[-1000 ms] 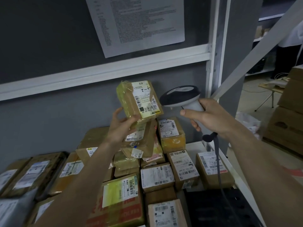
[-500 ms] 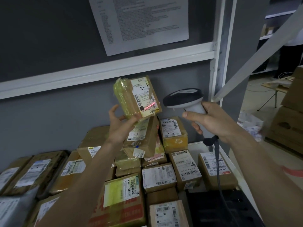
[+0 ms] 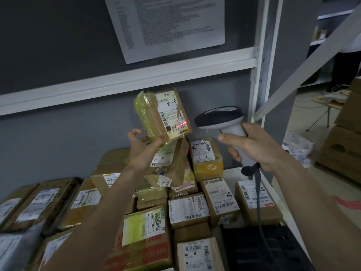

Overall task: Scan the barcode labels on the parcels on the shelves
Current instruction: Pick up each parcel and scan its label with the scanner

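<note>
The left hand [image 3: 143,148] holds a small parcel [image 3: 162,114] up in the air, above the pile of parcels on the shelf [image 3: 232,172]. The fingers and the thumb are curled around the lower end of this parcel, which is tilted and wrapped in yellowish clear tape. Its white barcode label [image 3: 172,116] faces to the right, toward the scanner. A short red line of light [image 3: 181,125] lies across the barcode near the lower right corner of the label.

The right hand [image 3: 254,147] grips the light handle of the barcode scanner [image 3: 219,117]. The index finger is stretched forward along the front of the handle. The dark head of the scanner is just beside the held parcel and is not touching it. A dark cable [image 3: 258,202] hangs from the bottom of the handle, down toward the front edge of the shelf.

Many brown cardboard parcels [image 3: 187,210] with white labels lie close together on the shelf, from the left side almost to the right edge. Some are stacked near the back wall. A printed paper sheet [image 3: 168,24] is fixed on the dark wall above the white shelf beam [image 3: 127,81].
</note>
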